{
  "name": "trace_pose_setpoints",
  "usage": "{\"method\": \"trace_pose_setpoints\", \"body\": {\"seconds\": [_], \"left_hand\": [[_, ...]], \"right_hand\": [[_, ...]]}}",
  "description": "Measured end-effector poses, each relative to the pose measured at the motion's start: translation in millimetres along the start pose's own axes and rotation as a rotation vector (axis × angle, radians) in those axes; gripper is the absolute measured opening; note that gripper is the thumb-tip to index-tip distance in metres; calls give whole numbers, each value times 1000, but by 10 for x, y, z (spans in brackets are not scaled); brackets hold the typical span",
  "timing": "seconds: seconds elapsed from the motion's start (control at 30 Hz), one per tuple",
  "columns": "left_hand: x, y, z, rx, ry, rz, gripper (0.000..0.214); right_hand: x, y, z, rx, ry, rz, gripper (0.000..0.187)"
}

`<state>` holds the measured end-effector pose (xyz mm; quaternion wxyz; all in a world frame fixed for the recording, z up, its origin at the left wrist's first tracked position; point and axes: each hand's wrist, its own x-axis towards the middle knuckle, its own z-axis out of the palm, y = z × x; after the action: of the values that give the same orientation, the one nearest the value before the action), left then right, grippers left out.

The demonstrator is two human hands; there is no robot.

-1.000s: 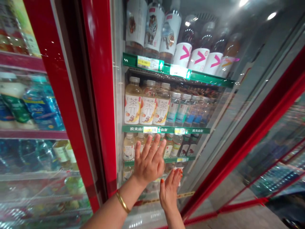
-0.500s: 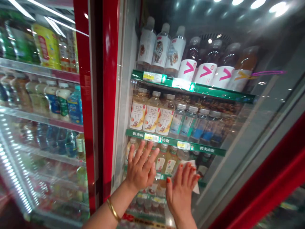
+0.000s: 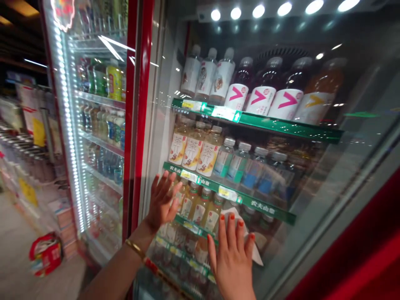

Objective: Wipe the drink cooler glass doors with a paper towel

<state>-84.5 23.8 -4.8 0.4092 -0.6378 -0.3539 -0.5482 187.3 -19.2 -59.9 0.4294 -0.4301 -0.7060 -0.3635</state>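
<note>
The right hand (image 3: 234, 262) lies flat, fingers slightly apart, over a white cloth (image 3: 256, 252) at the glass (image 3: 315, 171); the cloth shows around the fingertips and past the little finger, one corner pointing down to the right. The left hand (image 3: 162, 204) is raised to its left, spread wide with the palm toward the glass, though from this angle I cannot tell whether it touches. A gold bangle (image 3: 135, 248) circles the left wrist. Behind the glass, near the hands, small bottles (image 3: 200, 211) stand beneath a green strip (image 3: 268, 210). Above that strip, three tea bottles (image 3: 193, 153) stand left of bottles with teal and blue labels. On the top shelf, slim white-labelled bottles (image 3: 204, 77) stand at the left, then V-marked bottles (image 3: 261, 100) in pink and yellow. Round lights (image 3: 258, 11) run overhead. A red post (image 3: 144, 83) borders the glass; beyond it stands a second cooler (image 3: 108, 143) of drinks, and further left a red pack (image 3: 46, 254) on the floor (image 3: 18, 233).
</note>
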Motion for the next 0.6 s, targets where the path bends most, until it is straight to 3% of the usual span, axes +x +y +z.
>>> {"method": "trace_pose_setpoints", "body": {"seconds": [0.3,0.6], "left_hand": [[7,6,-38,70,-27,-16,70],[-3,-7,3,75,-3,15,72]], "right_hand": [[-47,-86,68,124,17,29,71],[-7,-198,67,49,72,-52,69]]}}
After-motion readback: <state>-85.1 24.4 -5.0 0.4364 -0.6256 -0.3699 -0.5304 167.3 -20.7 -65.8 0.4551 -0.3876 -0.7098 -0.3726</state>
